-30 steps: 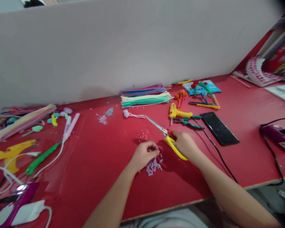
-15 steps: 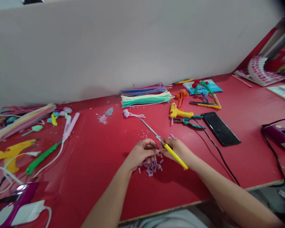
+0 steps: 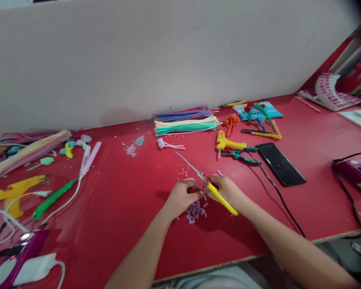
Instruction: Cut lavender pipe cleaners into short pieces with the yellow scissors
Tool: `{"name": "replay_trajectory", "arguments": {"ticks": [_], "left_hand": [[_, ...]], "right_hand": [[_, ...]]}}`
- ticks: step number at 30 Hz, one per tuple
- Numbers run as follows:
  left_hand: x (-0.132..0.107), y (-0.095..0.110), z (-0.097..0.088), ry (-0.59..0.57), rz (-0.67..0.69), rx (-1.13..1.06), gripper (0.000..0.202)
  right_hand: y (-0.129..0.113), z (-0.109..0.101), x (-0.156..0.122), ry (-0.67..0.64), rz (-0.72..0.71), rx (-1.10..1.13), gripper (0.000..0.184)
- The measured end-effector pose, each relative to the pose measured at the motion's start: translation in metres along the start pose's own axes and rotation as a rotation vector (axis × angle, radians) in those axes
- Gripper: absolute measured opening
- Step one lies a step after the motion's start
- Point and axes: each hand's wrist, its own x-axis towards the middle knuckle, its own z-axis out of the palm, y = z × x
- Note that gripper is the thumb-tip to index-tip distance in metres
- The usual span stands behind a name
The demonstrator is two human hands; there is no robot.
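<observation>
My right hand is closed round the yellow handles of a pair of scissors, whose blades point up and to the left over the red table. My left hand is curled in a pinch right beside the scissors' pivot; what it pinches is too small to make out. Just below both hands lies a small heap of short lilac pipe-cleaner pieces.
Bundles of coloured pipe cleaners lie by the white wall. A yellow glue gun, green pliers, a black phone and its cable lie to the right. More pipe cleaners, a green tool and another glue gun lie left.
My right hand has brought the scissors left, next to my left hand, and the blades have closed. My left hand has lifted slightly from the lilac pieces.
</observation>
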Motion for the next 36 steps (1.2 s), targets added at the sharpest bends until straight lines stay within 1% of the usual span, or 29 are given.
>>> {"name": "replay_trajectory", "arguments": {"ticks": [4,7,10,13,15,17,22,29,36], "left_hand": [[-0.001,0.001,0.004,0.046,-0.010,-0.036,0.013],[-0.001,0.003,0.005,0.078,-0.005,-0.117,0.013],[0.001,0.003,0.002,0.143,-0.053,-0.280,0.015],[0.003,0.002,-0.006,0.278,-0.115,-0.510,0.017],[0.004,0.001,-0.011,0.369,-0.110,-0.637,0.017],[0.004,0.000,-0.015,0.415,-0.080,-0.723,0.016],[0.004,0.000,-0.020,0.462,-0.044,-0.811,0.011],[0.003,0.004,-0.020,0.492,-0.042,-0.824,0.011],[0.003,0.005,-0.020,0.490,-0.037,-0.843,0.010]], "right_hand": [[-0.001,0.000,0.000,0.032,0.008,0.000,0.015],[-0.004,-0.003,0.000,0.057,0.021,-0.067,0.018],[-0.009,-0.009,-0.001,0.115,0.044,-0.237,0.024],[-0.015,-0.014,-0.005,0.178,0.054,-0.462,0.029],[-0.017,-0.014,-0.007,0.191,0.048,-0.584,0.033],[-0.018,-0.013,-0.009,0.172,0.035,-0.683,0.036],[-0.014,-0.006,-0.009,0.074,0.006,-0.818,0.043],[-0.008,-0.001,-0.009,0.081,-0.021,-0.865,0.044],[-0.005,-0.001,-0.009,0.100,-0.043,-0.866,0.043]]}}
